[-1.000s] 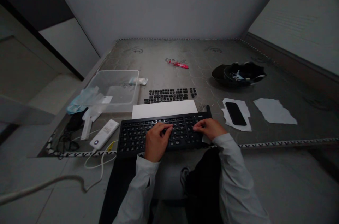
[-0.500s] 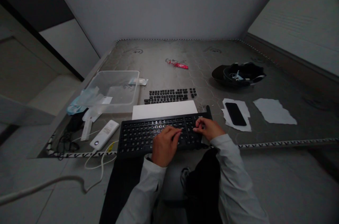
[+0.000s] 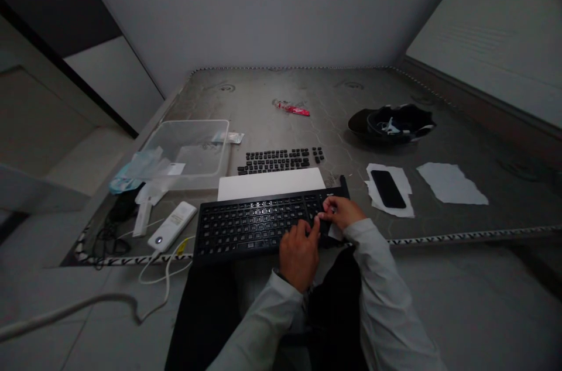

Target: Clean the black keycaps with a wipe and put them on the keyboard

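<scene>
A black keyboard (image 3: 246, 224) lies at the near edge of the mattress, over my knees, its keycaps off in at least part of the board. On its lower right part rests my left hand (image 3: 300, 257), fingers apart and the index finger reaching to the right hand's fingertips. My right hand (image 3: 346, 213) is pinched over the number pad; whatever its fingers hold is too small or hidden to make out. Behind the keyboard is a white flat box or board (image 3: 270, 184). Several rows of loose black keycaps (image 3: 276, 160) are laid out beyond it.
Left are a clear plastic bin (image 3: 223, 154), a white power bank (image 3: 172, 226) with cables, and a white stick-like item (image 3: 143, 217). Right are a phone (image 3: 388, 188) on paper, another paper sheet (image 3: 452, 184) and a black cap (image 3: 373, 125). A red item (image 3: 293, 109) lies farther back.
My left hand has moved right across the keyboard, its fingers going from a pinch to spread. My right hand stays over the number pad, still pinched. The view has shifted slightly.
</scene>
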`<action>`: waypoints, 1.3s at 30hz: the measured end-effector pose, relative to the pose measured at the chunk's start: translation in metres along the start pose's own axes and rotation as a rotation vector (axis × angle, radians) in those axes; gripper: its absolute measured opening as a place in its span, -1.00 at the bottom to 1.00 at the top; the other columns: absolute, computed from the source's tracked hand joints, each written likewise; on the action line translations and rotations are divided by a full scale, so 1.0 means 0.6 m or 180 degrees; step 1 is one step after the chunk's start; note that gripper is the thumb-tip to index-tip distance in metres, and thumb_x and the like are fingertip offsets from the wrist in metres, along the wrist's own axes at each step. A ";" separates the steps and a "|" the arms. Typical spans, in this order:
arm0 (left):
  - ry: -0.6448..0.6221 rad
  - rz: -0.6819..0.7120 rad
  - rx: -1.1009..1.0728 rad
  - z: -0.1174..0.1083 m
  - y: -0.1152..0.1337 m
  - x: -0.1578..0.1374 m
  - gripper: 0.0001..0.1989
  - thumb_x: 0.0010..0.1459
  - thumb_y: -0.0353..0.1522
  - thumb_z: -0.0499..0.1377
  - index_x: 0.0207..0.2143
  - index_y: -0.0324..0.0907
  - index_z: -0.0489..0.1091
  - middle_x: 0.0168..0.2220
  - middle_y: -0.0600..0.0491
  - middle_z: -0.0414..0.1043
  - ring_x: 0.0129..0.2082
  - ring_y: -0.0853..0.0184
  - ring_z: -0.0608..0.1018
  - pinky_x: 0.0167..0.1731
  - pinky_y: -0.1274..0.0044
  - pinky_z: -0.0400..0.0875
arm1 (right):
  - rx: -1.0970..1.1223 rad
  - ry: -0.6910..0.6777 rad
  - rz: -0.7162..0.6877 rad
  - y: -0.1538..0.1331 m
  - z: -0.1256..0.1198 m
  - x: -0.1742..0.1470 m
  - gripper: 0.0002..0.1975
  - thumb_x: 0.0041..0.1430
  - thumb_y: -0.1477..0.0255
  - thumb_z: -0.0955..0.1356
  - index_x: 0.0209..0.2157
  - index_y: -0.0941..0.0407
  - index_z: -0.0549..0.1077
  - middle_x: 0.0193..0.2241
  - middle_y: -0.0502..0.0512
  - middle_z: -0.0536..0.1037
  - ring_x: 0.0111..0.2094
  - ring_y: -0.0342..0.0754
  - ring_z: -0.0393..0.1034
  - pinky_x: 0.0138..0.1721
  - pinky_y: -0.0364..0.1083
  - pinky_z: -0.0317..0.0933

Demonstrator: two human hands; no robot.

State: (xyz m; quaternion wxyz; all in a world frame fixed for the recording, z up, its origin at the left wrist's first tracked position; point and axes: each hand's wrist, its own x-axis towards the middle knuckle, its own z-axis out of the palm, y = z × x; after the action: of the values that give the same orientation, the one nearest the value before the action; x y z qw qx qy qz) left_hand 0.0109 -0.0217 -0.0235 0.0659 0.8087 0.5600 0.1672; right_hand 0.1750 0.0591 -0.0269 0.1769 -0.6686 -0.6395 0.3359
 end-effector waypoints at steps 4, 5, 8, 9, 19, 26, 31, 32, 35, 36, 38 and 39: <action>-0.0008 -0.0038 0.0034 0.001 0.000 0.000 -0.62 0.24 -0.33 -0.07 0.11 0.04 0.14 -0.25 0.05 0.27 -0.33 0.35 0.36 -0.40 0.50 0.23 | -0.0051 -0.0010 0.0017 -0.003 -0.001 0.001 -0.81 -0.20 0.39 0.41 -0.60 0.12 0.30 -0.67 -0.10 0.34 -0.58 -0.18 0.21 -0.52 -0.20 0.01; -0.0001 -0.0043 0.0044 0.001 0.000 -0.001 -0.62 0.24 -0.33 -0.07 0.11 0.04 0.14 -0.25 0.05 0.27 -0.32 0.35 0.36 -0.39 0.50 0.23 | -0.0053 -0.0014 0.0018 -0.003 -0.001 0.001 -0.81 -0.20 0.39 0.41 -0.60 0.13 0.30 -0.67 -0.10 0.34 -0.58 -0.18 0.21 -0.53 -0.20 0.00; 0.0015 -0.0025 0.0079 0.003 -0.001 -0.002 -0.62 0.23 -0.32 -0.06 0.11 0.04 0.15 -0.23 0.04 0.28 -0.30 0.33 0.36 -0.39 0.49 0.24 | -0.0033 -0.0038 0.0014 -0.003 -0.001 0.000 -0.82 -0.18 0.38 0.40 -0.60 0.13 0.31 -0.66 -0.10 0.35 -0.59 -0.19 0.21 -0.52 -0.20 0.02; 0.0012 -0.0014 0.0099 0.003 -0.001 -0.002 -0.62 0.23 -0.32 -0.06 0.11 0.04 0.14 -0.23 0.04 0.28 -0.30 0.32 0.36 -0.39 0.48 0.24 | -0.0040 -0.0041 0.0011 -0.003 0.000 0.000 -0.83 -0.18 0.38 0.40 -0.59 0.13 0.32 -0.66 -0.10 0.35 -0.59 -0.19 0.21 -0.52 -0.20 0.02; 0.0052 0.0017 0.0238 0.009 -0.001 -0.003 -0.58 0.22 -0.31 -0.02 0.13 -0.03 0.12 -0.24 0.03 0.29 -0.31 0.30 0.35 -0.39 0.46 0.25 | -0.0248 -0.0039 -0.0067 -0.011 -0.002 -0.003 -0.84 -0.16 0.39 0.39 -0.63 0.12 0.32 -0.66 -0.09 0.35 -0.57 -0.18 0.21 -0.51 -0.20 0.01; 0.0029 0.0106 0.0163 0.005 -0.004 -0.006 -0.46 0.18 -0.41 0.01 0.19 0.09 -0.01 -0.24 0.06 0.29 -0.32 0.33 0.35 -0.42 0.49 0.23 | -0.0436 -0.0083 -0.0221 -0.009 -0.005 -0.001 -0.88 -0.16 0.46 0.37 -0.61 0.13 0.31 -0.65 -0.10 0.34 -0.56 -0.20 0.20 -0.50 -0.21 -0.01; 0.0025 0.0000 0.0212 0.006 0.002 -0.008 -0.51 0.17 -0.41 0.02 0.15 0.09 0.08 -0.22 0.03 0.28 -0.30 0.30 0.35 -0.41 0.48 0.23 | -0.0602 -0.0073 -0.0137 -0.016 -0.005 -0.003 -0.85 -0.17 0.44 0.39 -0.63 0.13 0.31 -0.66 -0.11 0.32 -0.57 -0.19 0.18 -0.51 -0.21 -0.03; 0.0020 -0.0012 0.0215 0.007 0.003 -0.009 -0.52 0.17 -0.41 0.02 0.14 0.09 0.09 -0.22 0.03 0.28 -0.29 0.30 0.34 -0.41 0.48 0.23 | -0.0615 -0.0066 -0.0129 -0.018 -0.006 -0.004 -0.84 -0.18 0.45 0.39 -0.63 0.13 0.30 -0.66 -0.11 0.32 -0.57 -0.19 0.17 -0.51 -0.21 -0.03; 0.0021 -0.0054 0.0212 0.007 0.003 -0.009 -0.52 0.17 -0.41 0.02 0.14 0.11 0.10 -0.21 0.03 0.27 -0.29 0.29 0.34 -0.40 0.49 0.23 | -0.0621 -0.0022 -0.0186 -0.022 -0.006 -0.009 -0.82 -0.18 0.46 0.39 -0.65 0.13 0.28 -0.67 -0.11 0.31 -0.57 -0.19 0.19 -0.51 -0.21 -0.02; 0.0018 -0.0051 0.0190 0.006 0.003 -0.009 -0.52 0.18 -0.41 0.01 0.13 0.11 0.10 -0.21 0.04 0.27 -0.28 0.30 0.35 -0.40 0.49 0.24 | -0.0611 -0.0005 -0.0205 -0.023 -0.006 -0.010 -0.82 -0.17 0.46 0.39 -0.66 0.13 0.28 -0.67 -0.11 0.32 -0.57 -0.19 0.19 -0.51 -0.21 -0.02; 0.0004 -0.0035 0.0104 0.002 0.001 -0.007 -0.53 0.18 -0.40 0.01 0.13 0.11 0.10 -0.21 0.05 0.28 -0.28 0.31 0.35 -0.39 0.50 0.24 | -0.0594 0.0051 -0.0211 -0.024 -0.005 -0.013 -0.82 -0.17 0.46 0.39 -0.65 0.12 0.28 -0.67 -0.10 0.33 -0.57 -0.18 0.22 -0.52 -0.21 -0.01; -0.0012 -0.0016 0.0037 0.000 -0.001 -0.006 -0.54 0.19 -0.39 0.00 0.13 0.11 0.10 -0.21 0.05 0.28 -0.29 0.32 0.36 -0.38 0.50 0.24 | -0.0587 0.0093 -0.0200 -0.024 -0.003 -0.014 -0.83 -0.17 0.46 0.39 -0.65 0.12 0.29 -0.67 -0.09 0.35 -0.57 -0.17 0.23 -0.52 -0.20 0.00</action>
State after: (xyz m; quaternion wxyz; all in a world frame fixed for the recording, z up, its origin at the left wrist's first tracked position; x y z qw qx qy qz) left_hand 0.0092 -0.0251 -0.0242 0.0627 0.8081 0.5628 0.1623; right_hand 0.1663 0.0527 -0.0140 0.1342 -0.6665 -0.6857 0.2601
